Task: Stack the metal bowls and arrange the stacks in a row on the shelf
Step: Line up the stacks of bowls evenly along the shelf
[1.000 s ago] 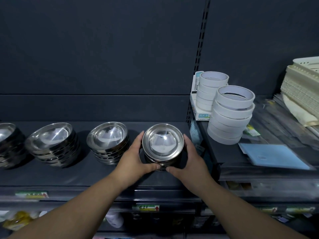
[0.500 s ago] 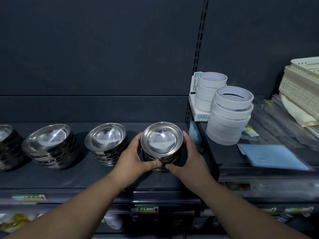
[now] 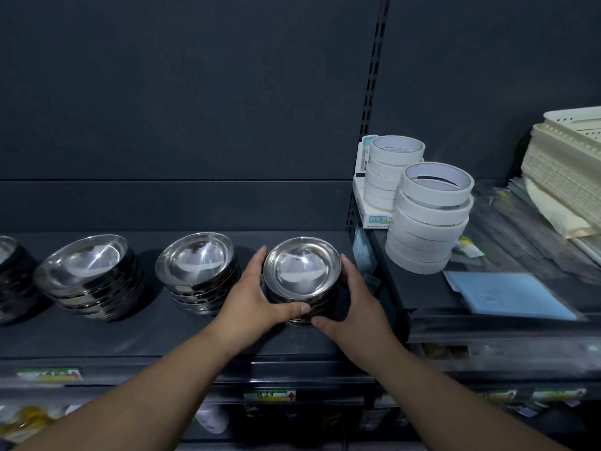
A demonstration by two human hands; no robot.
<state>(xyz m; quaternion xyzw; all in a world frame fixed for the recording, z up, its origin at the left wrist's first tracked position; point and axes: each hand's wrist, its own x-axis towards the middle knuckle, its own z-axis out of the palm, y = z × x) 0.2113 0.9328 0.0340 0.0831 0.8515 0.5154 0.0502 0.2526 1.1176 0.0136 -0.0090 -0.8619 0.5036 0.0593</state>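
A stack of shiny metal bowls [image 3: 300,271] stands on the dark shelf [image 3: 130,333], at the right end of a row. My left hand [image 3: 253,297] wraps its left side and my right hand [image 3: 353,304] its right side, thumbs meeting at the front base. To the left stand a second bowl stack [image 3: 195,268], a third bowl stack [image 3: 87,271], and a fourth bowl stack [image 3: 9,271] cut off by the frame edge.
A slotted upright post [image 3: 370,125] divides the shelving just right of the held stack. The higher right shelf carries two piles of white tape rolls [image 3: 429,216], a small box [image 3: 367,206], a blue sheet [image 3: 507,291] and cream plastic trays [image 3: 566,170].
The held stack and both hands have stayed in nearly the same spot on the shelf; only the view has shifted slightly.
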